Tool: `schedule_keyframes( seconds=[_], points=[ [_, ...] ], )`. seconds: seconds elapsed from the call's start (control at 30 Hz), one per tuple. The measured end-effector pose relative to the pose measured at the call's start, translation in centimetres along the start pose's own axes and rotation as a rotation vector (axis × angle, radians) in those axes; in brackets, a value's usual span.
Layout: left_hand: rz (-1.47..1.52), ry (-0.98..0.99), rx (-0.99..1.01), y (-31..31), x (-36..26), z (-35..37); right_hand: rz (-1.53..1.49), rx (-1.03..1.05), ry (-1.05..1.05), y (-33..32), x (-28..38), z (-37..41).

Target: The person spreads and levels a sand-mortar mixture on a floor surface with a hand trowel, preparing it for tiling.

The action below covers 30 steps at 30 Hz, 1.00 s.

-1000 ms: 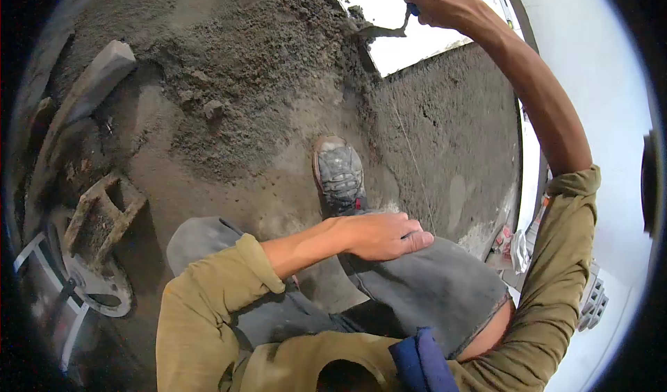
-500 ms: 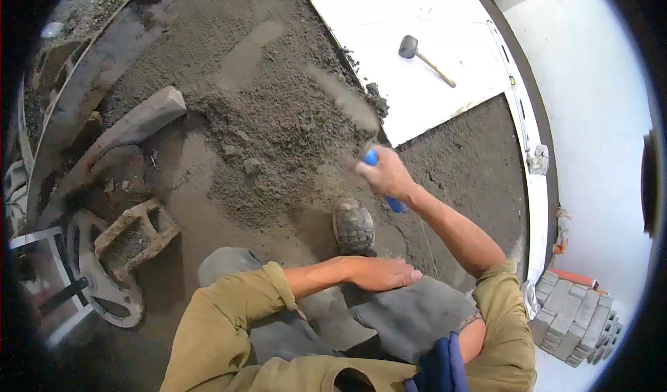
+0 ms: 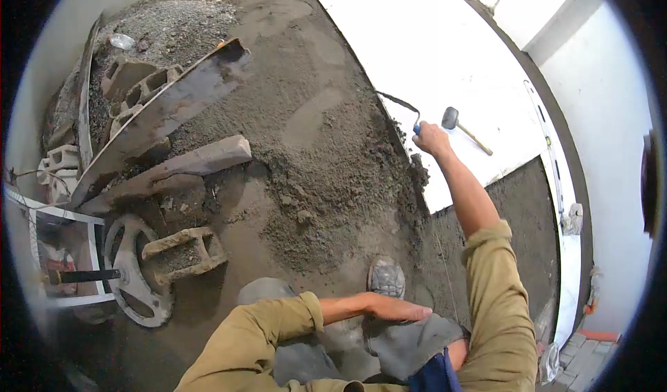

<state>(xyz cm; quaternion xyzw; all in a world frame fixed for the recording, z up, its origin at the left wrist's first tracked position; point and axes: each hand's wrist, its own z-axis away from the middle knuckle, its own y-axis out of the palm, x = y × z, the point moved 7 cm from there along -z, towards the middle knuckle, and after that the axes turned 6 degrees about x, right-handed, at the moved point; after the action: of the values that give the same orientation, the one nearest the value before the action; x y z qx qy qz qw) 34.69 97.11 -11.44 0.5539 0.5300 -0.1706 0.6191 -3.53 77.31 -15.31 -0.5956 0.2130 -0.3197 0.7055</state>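
Observation:
My right hand (image 3: 432,139) is closed round the blue handle of a trowel (image 3: 398,102). The trowel's blade is seen nearly edge-on, over the left edge of the large white tile (image 3: 389,17). Just right of that hand, a rubber mallet (image 3: 467,130) with a black head and wooden handle lies on the tile. My left hand (image 3: 397,307) rests flat on my bent knee, fingers stretched out and holding nothing. Damp grey mortar (image 3: 326,190) is heaped left of the tile, with crumbs along the tile's edge.
A spirit level (image 3: 545,131) lies along the right side. At left are a concrete block (image 3: 186,253), a wheel (image 3: 132,270), a long beam (image 3: 180,166) and a leaning board (image 3: 167,107). A thin string (image 3: 445,263) runs near my knee. Grey pavers (image 3: 580,361) sit at lower right.
My right hand has carried the trowel from the mortar near my shoe, forward to the tile's left edge. The view has shifted left and forward. My left hand stays on the knee.

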Motion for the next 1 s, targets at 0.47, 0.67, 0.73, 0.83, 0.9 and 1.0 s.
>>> schedule_keyframes(
  seconds=[0.47, 0.67, 0.73, 0.83, 0.9, 1.0],
  points=[
    [-0.249, 0.016, 0.025, 0.9, -1.1, -1.3, -0.155, 0.286, 0.036, 6.5, -9.5, 23.1],
    [-0.226, -0.046, 0.051, 2.0, -2.4, -1.3, -0.267, 0.181, 0.328, 12.2, -10.6, 23.5],
    [-0.193, -0.03, 0.033, 1.8, -2.6, -0.8, -0.233, 0.294, 0.142, 9.7, -3.9, 24.0],
    [-0.158, 0.029, 0.008, 2.1, -2.5, -0.5, -0.342, 0.214, 0.028, 5.1, 2.6, 19.2],
    [-0.203, -0.007, -0.081, 1.5, -2.6, 0.1, -0.425, 0.159, 0.045, 4.0, 3.3, 11.5],
    [-0.175, -0.093, -0.032, 1.0, -2.1, 0.3, -0.351, 0.11, -0.116, 0.1, 6.4, 1.5]
  ],
)
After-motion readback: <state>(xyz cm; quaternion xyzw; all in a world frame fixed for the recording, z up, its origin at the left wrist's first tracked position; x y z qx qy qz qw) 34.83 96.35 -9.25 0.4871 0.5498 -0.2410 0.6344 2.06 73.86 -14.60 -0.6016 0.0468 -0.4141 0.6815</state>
